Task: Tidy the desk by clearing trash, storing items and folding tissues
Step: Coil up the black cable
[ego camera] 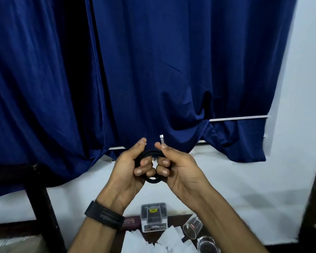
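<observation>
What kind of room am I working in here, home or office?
Most likely a home bedroom or study corner, not an office. Long blue curtains hang over a window in a plain white wall, and the small dark desk holds household clutter: drinking glasses, loose tissues and a small clear box.

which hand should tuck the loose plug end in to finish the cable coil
Right, probably. The right hand already pinches the silver plug at its fingertips, while the left hand is wrapped around the black cable coil and steadies it, so it is better kept as the anchor.
</observation>
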`<action>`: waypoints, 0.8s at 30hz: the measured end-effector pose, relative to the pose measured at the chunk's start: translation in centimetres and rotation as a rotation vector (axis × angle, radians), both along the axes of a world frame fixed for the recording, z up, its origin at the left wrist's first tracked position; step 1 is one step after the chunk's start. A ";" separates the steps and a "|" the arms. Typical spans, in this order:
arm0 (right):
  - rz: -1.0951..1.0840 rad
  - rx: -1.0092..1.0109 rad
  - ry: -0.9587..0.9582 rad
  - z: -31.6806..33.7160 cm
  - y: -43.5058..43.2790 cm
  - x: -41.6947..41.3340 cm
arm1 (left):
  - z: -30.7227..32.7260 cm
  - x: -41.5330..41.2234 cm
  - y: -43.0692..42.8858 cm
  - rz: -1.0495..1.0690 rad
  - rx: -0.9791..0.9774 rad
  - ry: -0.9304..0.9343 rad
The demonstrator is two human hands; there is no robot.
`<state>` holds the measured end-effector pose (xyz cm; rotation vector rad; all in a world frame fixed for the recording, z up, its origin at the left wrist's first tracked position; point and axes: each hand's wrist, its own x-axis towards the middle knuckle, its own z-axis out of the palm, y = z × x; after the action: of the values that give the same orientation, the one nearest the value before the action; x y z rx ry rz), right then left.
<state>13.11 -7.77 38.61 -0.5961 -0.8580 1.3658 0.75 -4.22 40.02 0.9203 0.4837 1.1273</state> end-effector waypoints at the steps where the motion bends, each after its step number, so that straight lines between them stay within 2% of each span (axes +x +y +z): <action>1: 0.007 0.004 -0.025 0.0 -0.3 0.0 | 0.2 -0.2 0.0 -0.046 -0.018 -0.017; 3: 0.040 0.009 -0.058 -0.2 -0.9 0.1 | 0.7 -0.5 -0.5 -0.122 -0.043 0.003; 6: 0.091 0.013 -0.008 -0.6 -1.4 0.5 | 1.1 -1.0 -1.1 -0.199 -0.036 0.042; 10: 0.028 0.056 0.086 -0.4 -2.2 0.5 | 1.5 -0.9 -1.8 -0.271 -0.026 0.042; 13: -0.094 0.065 0.097 -0.6 -1.8 0.1 | 1.0 0.3 -2.2 -0.097 0.030 0.108; 16: -0.173 0.076 0.032 -1.1 -1.2 0.1 | 0.1 1.2 -1.8 0.173 0.169 0.292; 18: -0.224 0.070 0.027 -1.1 -1.0 0.5 | 0.2 1.4 -2.0 0.176 0.254 0.386; 19: -0.249 0.061 0.040 -1.0 -1.0 0.8 | 0.5 1.3 -2.3 0.112 0.261 0.383; 22: -0.270 0.018 0.117 -0.8 -0.5 1.4 | 0.9 0.6 -2.9 -0.208 0.105 0.073; 24: -0.257 -0.023 0.184 -1.0 0.0 1.6 | 0.4 -0.2 -2.9 -0.318 0.013 -0.091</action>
<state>14.72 -7.78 37.63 -0.5674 -0.5964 1.1770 0.55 -7.12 40.44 0.9161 0.2444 0.8782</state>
